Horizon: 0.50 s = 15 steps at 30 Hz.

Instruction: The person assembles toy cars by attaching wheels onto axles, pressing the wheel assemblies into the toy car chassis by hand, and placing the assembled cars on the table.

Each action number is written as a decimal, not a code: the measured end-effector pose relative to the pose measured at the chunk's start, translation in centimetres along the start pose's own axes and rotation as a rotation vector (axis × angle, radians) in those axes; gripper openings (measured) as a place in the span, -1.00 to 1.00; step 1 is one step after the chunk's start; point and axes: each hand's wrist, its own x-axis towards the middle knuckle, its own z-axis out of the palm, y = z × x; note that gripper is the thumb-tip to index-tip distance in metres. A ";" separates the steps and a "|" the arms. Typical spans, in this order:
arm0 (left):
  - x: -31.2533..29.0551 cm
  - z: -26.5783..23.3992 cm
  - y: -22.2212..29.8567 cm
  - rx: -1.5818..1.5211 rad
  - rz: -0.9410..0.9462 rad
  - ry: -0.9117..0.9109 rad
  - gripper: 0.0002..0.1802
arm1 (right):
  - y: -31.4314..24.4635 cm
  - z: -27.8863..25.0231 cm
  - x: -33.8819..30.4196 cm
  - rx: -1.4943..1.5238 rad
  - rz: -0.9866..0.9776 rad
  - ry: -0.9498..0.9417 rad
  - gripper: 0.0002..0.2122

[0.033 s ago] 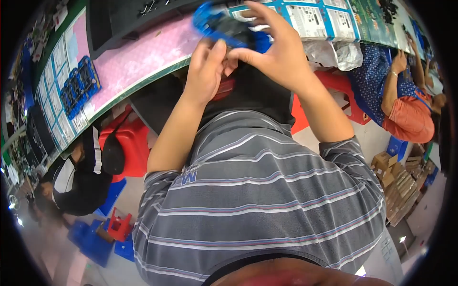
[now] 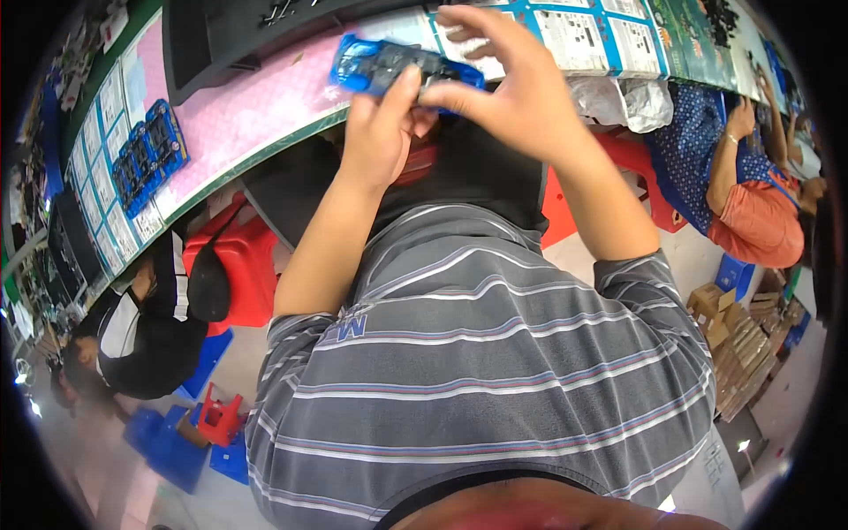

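Note:
A blue plastic frame with black parts set in it point(image 2: 375, 66) is held above the near edge of the workbench. My left hand point(image 2: 382, 132) grips its near side, thumb on top and the other fingers partly hidden below. Around the frame's right end curves my right hand point(image 2: 530, 97), fingers spread apart beyond the far side. Its thumb reaches to the near edge; whether it presses on the frame I cannot tell. A similar blue frame with black parts point(image 2: 150, 157) lies on the bench to the left.
A black tray point(image 2: 256, 44) with small metal pieces stands at the bench's far side, on a pink mat point(image 2: 234, 119). Printed sheets point(image 2: 579, 40) cover the bench to the right, beside a clear plastic bag point(image 2: 618, 99). Red stools point(image 2: 238, 269) and other people are nearby.
The blue frame has turned to lie more level, its left end shifting left and toward me. Both hands stay nearly in place.

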 end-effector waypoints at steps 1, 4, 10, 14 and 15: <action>0.0 -0.6 0.5 0.025 0.004 0.077 -0.63 | 1.0 1.1 2.3 0.141 -0.330 0.021 -0.53; -1.2 -2.7 2.3 0.083 0.031 0.137 -0.64 | 2.1 -0.2 6.4 -0.155 0.280 -0.056 -0.74; -2.1 -3.4 3.8 0.079 0.043 0.120 -0.62 | 16.5 -0.8 13.1 -0.717 0.273 -0.560 -0.64; -4.0 -4.8 4.0 0.072 0.055 0.200 -0.60 | 18.8 -0.5 15.0 -0.232 0.086 -0.761 -0.73; -4.4 -4.9 4.1 0.053 0.047 0.253 -0.61 | 18.2 0.6 14.7 -0.221 0.073 -0.776 -0.73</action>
